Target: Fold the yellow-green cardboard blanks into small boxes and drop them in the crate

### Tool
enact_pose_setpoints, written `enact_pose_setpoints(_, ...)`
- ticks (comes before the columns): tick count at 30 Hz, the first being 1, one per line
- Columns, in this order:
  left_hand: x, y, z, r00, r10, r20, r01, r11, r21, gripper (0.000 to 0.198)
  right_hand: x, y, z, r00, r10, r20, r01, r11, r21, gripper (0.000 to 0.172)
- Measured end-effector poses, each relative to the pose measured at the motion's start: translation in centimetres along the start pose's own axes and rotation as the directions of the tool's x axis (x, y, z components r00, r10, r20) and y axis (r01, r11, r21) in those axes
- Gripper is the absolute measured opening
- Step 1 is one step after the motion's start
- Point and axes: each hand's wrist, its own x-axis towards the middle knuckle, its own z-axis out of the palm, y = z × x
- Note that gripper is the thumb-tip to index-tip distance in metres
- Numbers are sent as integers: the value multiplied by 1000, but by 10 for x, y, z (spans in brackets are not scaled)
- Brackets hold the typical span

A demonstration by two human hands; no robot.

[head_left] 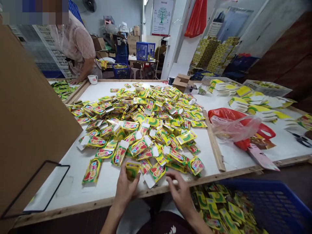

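My left hand [125, 187] is closed round a small yellow-green carton [132, 169], held upright at the table's near edge. My right hand [180, 191] hovers just right of it, fingers curled, with fingertips touching a flat white-flapped carton [153, 175] at the pile's near edge. A big heap of flat yellow-green cartons [143, 126] covers the white table top [73, 169] ahead of both hands.
A blue crate [275, 204] with folded cartons stands low at my right. A red plastic bag [234, 125] and scissors [301, 139] lie on the right table. A large cardboard sheet [29, 123] leans at left. Another person [78, 48] works at the far left.
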Motion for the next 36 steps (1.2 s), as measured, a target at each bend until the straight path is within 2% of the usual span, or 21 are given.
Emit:
enact_pose_setpoints(2, -6, 2, -10, 997, -64, 52, 72, 985, -158, 61, 12, -22, 28, 991, -29, 134, 12, 992, 125, 17)
enact_pose_setpoints(5, -14, -4, -17, 980, -107, 169, 171, 885, -433, 60, 27, -43, 63, 958, -59, 281, -18, 964, 266, 22)
enact_pose_setpoints(8, -17, -18, -17, 959, -256, 123, 282, 798, -533, 53, 32, -50, 91, 928, -37, 371, -122, 910, 397, 32)
enact_pose_setpoints(11, -16, -24, -17, 948, -313, 61, 296, 796, -528, 49, 30, -45, 106, 937, 53, 345, -199, 894, 402, 30)
enact_pose_setpoints(14, -17, -20, -19, 965, -262, -2, 224, 828, -514, 48, 28, -36, 111, 958, 98, 269, -200, 901, 384, 26)
enact_pose_setpoints(18, -24, -15, -20, 979, -171, -110, 99, 874, -476, 48, 27, -29, 111, 971, 76, 228, -165, 903, 398, 24)
enact_pose_setpoints(23, -30, -25, -22, 989, -34, -143, -15, 945, -326, 38, 24, -27, 113, 977, 34, 210, -120, 906, 407, 25)
enact_pose_setpoints(26, -29, -29, -27, 995, -19, -96, -7, 965, -262, 26, 23, -27, 113, 972, -24, 234, -71, 917, 392, 23)
enact_pose_setpoints(29, -24, -26, -33, 997, -64, -37, 51, 957, -287, 21, 26, -28, 110, 954, -97, 284, -10, 936, 352, 18)
enact_pose_setpoints(33, -14, -21, -36, 993, -98, -61, 74, 946, -315, 18, 33, -32, 105, 920, -188, 344, 86, 953, 292, 9)
enact_pose_setpoints(36, -8, -20, -33, 989, -122, -86, 79, 917, -391, 17, 33, -34, 106, 933, -196, 301, 116, 957, 265, 10)
